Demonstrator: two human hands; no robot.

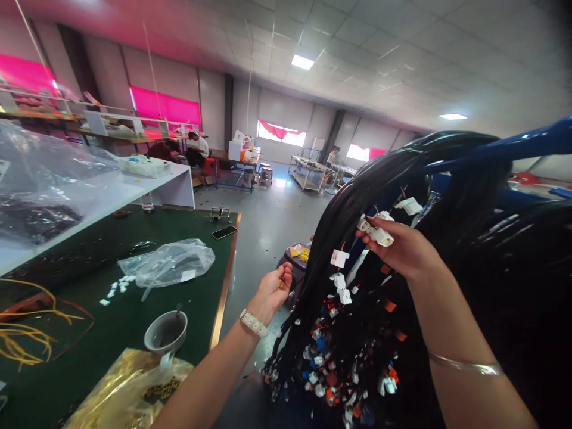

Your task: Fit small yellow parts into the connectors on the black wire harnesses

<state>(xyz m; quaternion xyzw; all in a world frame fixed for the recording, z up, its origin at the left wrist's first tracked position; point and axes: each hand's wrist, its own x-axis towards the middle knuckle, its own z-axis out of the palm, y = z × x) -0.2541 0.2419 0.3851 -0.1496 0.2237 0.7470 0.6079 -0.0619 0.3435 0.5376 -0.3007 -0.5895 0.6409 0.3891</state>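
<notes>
My right hand is closed on a white plastic connector, held up in front of a thick hanging bundle of black cables. Another white connector hangs just above that hand, and one more white connector dangles on an orange wire to its left. My left hand, with a watch on the wrist, is closed beside the bundle. A small yellow piece shows between its curled fingers. Lower down, the cable ends carry several white, blue and orange connectors.
To the left stands a green-topped bench with a grey bowl, a clear plastic bag and a phone. A purple container holds yellow pieces beyond my left hand. The cables hang from a blue bar. People sit at far tables.
</notes>
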